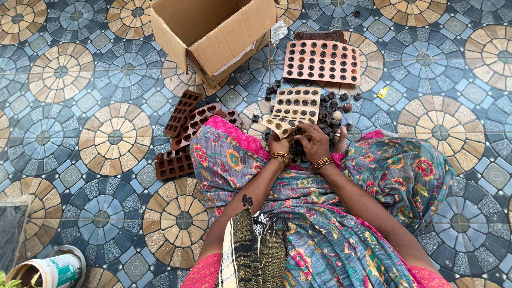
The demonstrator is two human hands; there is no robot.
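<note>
Left hand point(278, 144) closed on a curled cream mould point(279, 126), right hand point(313, 140) just beside, fingers bent, grip unclear. Past both hands: open cardboard box point(213, 32), pink perforated tray point(321, 62), cream tray point(296, 105). Left of them, brown moulds point(184, 133). Around the right hand, small dark pieces point(330, 120).

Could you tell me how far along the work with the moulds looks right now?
Done: dark pieces already lie loose on the floor. In hand: the left hand and right hand bend the cream mould, part emptied. Left: the pink mould holds pieces in many cavities. The brown moulds look empty, though not all cavities show.
</note>
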